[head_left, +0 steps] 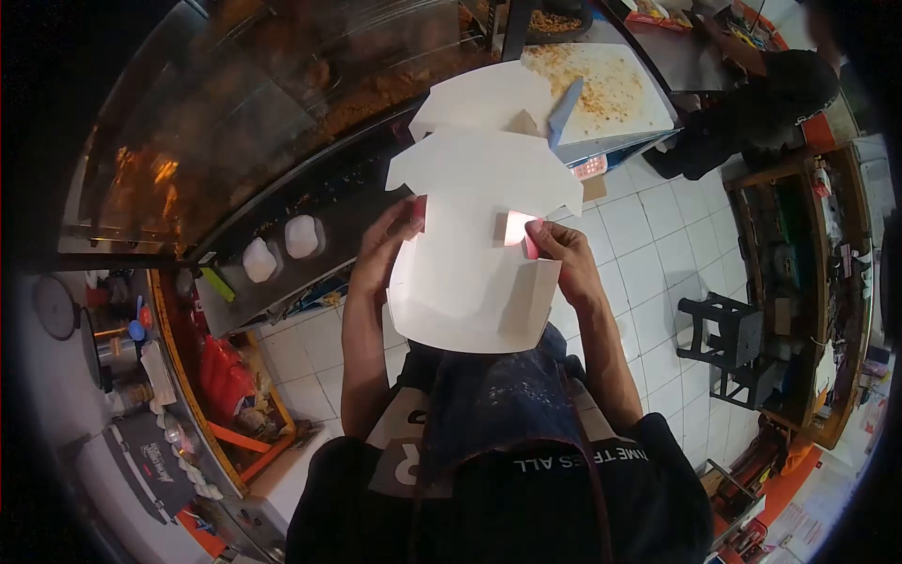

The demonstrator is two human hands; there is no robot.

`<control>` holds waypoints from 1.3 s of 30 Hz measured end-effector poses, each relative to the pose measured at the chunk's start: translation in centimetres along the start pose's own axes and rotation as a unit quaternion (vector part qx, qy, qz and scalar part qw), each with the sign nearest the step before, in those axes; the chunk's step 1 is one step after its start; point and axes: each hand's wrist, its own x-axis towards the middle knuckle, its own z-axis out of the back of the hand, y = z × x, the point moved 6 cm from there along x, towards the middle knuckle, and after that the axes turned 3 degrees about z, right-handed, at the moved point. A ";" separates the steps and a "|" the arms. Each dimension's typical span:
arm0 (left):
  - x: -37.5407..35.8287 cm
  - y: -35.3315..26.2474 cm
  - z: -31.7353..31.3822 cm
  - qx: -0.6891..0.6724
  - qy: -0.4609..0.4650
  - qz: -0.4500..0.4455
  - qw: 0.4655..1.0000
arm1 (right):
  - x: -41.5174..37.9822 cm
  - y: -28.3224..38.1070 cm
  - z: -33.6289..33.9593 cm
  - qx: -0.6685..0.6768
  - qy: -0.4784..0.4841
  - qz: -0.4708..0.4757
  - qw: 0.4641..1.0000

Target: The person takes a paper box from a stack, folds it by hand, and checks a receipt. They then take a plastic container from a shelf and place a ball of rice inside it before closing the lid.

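Note:
I hold a partly folded cardboard food box [470,188] in front of my body, its plain white inside facing up. Several flaps stick out at its far end, and the near end is bent up into a shallow tray shape. My left hand [385,237] is closed on its left edge, where a bit of red outer side shows. On the opposite edge, my right hand [566,256] pinches a small side flap, red on the outside, between thumb and fingers. Bright light falls on the card beside this flap.
Two white rounded bundles [302,236] lie on the dark counter [329,202] below a glass food case [254,113]. A crumb-covered white board [620,89] is ahead. To the right are a person in black [766,113], black stools [722,329] and a wooden shelf [799,282].

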 end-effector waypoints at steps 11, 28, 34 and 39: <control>0.2 3.5 0.2 -0.087 0.068 0.098 0.989 | -1.5 -0.4 0.5 0.025 0.010 -0.016 1.000; 0.6 3.8 -0.5 -0.043 0.133 0.105 0.985 | -2.4 1.2 0.7 0.114 -0.030 0.085 0.989; 0.9 4.8 -1.3 0.055 0.113 0.101 0.987 | -2.5 1.5 0.5 0.126 -0.033 0.108 0.986; -0.4 4.0 -1.3 -0.094 0.093 0.027 0.991 | -2.5 1.2 1.4 0.066 -0.067 0.100 0.991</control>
